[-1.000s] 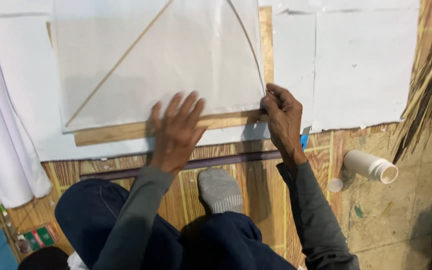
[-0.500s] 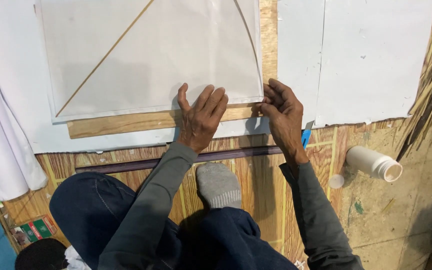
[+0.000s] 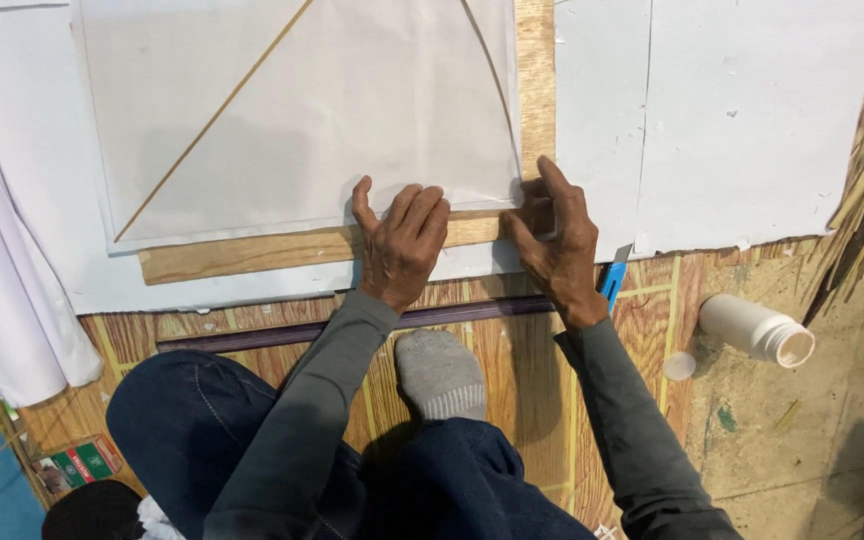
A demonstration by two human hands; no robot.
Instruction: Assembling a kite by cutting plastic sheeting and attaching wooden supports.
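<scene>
A square of thin white paper (image 3: 302, 110) with slim bamboo sticks (image 3: 214, 118) glued across it lies on a wooden board (image 3: 242, 252). My left hand (image 3: 400, 240) presses flat on the paper's lower edge, fingers spread. My right hand (image 3: 552, 240) pinches the paper's lower right corner, fingertips curled on the fold at the board's edge.
More white paper sheets (image 3: 732, 110) lie to the right. A blue cutter (image 3: 612, 280) sits by my right wrist. An open white plastic bottle (image 3: 757, 330) lies on its side with its cap (image 3: 680, 366) beside it. A dark rod (image 3: 282, 332) and rolled white paper (image 3: 2, 300) are near.
My left hand has slid right along the paper's lower edge toward my right hand, which stays at the corner. The view has shifted slightly.
</scene>
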